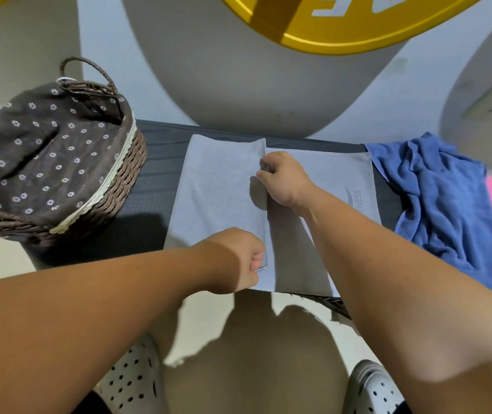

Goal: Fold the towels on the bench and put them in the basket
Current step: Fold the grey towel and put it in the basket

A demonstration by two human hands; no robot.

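Grey towel (218, 189) mid-fold on the bench (149, 198).
From my remote seat, both hands work the flap's free edge. The left hand (238, 261) curls its fingers around the near corner and the right hand (285, 180) pinches the far end, I judge so the edge lands straight. The towel lies flat between the basket (119, 180) and a crumpled blue towel (436, 198).

Mostly cloth, we find
We see a smooth matt grey towel (218, 186), a softer blue towel (436, 198), a rough woven basket (125, 171) with a printed fabric liner (44, 150), and a dark textured bench (149, 201).
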